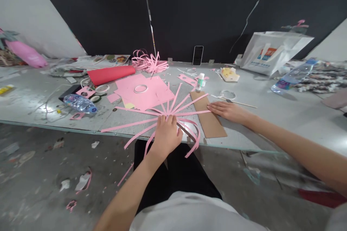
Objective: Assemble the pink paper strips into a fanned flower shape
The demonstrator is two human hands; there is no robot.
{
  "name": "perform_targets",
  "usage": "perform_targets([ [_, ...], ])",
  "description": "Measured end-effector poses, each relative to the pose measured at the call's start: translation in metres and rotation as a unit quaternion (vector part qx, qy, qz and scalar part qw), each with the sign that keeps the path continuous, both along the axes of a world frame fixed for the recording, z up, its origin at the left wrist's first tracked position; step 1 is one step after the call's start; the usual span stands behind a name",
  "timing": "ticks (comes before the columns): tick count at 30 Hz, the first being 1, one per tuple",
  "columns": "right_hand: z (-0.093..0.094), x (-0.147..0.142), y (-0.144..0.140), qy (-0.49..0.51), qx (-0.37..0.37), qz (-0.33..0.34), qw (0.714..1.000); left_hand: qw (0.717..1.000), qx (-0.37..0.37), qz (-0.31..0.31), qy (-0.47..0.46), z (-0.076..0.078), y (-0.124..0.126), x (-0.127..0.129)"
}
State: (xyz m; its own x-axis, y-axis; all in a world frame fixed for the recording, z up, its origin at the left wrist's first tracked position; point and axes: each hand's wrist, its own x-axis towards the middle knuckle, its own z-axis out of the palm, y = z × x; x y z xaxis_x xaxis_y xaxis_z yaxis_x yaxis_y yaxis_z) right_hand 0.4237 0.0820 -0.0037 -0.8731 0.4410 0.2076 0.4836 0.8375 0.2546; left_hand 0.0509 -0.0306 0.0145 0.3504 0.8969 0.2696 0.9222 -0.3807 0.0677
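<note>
1. Pink paper strips (151, 119) already fan out from one centre at the table's near edge (54, 121); your left hand (166, 135) is closed down on that centre.
2. Your right hand (226, 110) lies flat and spread on the brown card (210, 124), holding nothing.
3. I judge looping barely begun: only a few strips curl; a finished-looking pink piece (149, 63) sits further back.
</note>
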Motion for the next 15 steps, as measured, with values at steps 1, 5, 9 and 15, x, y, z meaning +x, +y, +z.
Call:
perform_targets([
  [1, 0.0, 0.002, 0.0, 0.0, -0.005, -0.003, 1.0, 1.0, -0.002, 0.0, -0.001, 0.0, 0.0, 0.0],
  [5, 0.002, 0.008, -0.006, 0.004, -0.001, -0.016, 1.0, 1.0, -0.006, 0.0, -0.006, 0.0, 0.0, -0.001],
  [9, 0.015, -0.013, -0.028, 0.032, 0.019, -0.053, 0.998, 1.0, -0.015, -0.001, -0.006, 0.001, 0.0, -0.004],
  [15, 0.036, -0.091, -0.074, 0.041, -0.091, 0.017, 0.995, 1.0, -0.026, -0.01, 0.004, 0.004, 0.003, -0.009],
])
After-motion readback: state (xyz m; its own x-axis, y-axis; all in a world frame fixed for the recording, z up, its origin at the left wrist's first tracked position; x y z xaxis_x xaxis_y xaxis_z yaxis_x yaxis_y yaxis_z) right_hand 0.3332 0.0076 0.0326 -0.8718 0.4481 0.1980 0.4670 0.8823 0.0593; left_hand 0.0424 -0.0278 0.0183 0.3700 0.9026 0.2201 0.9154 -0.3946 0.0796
